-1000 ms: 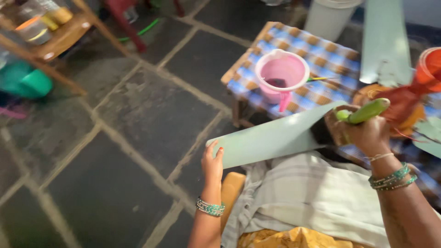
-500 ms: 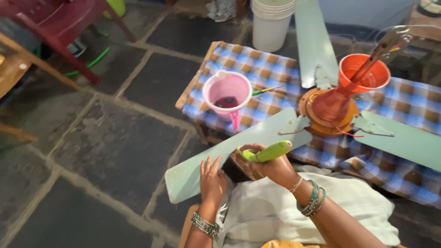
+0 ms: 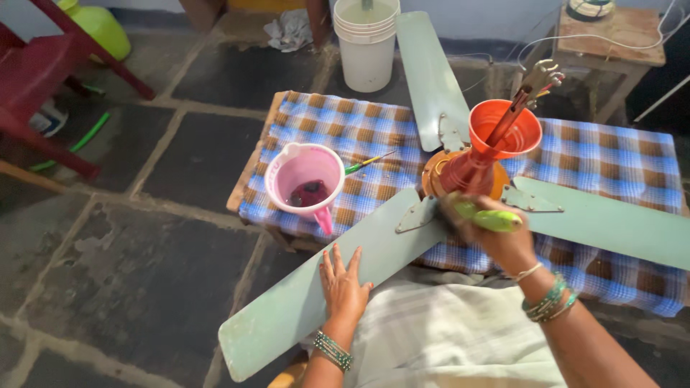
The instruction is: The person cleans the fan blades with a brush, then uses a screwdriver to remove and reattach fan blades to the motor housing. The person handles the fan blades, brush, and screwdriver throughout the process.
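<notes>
Pressure matters: I'm flattening my spread left hand (image 3: pixel 343 279) on the fan blade (image 3: pixel 338 276), my right hand (image 3: pixel 496 233) gripping the green brush (image 3: pixel 489 217) beside the blade's root.

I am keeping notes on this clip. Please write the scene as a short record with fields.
Left hand: left hand lies flat, fingers spread, on the near fan blade.
Right hand: right hand grips a green-handled tool near the fan hub.
Support: checked blue cloth under the ceiling fan.
Nearby: pink jug with dark liquid; orange cup holding tools; white bucket on the floor.
</notes>
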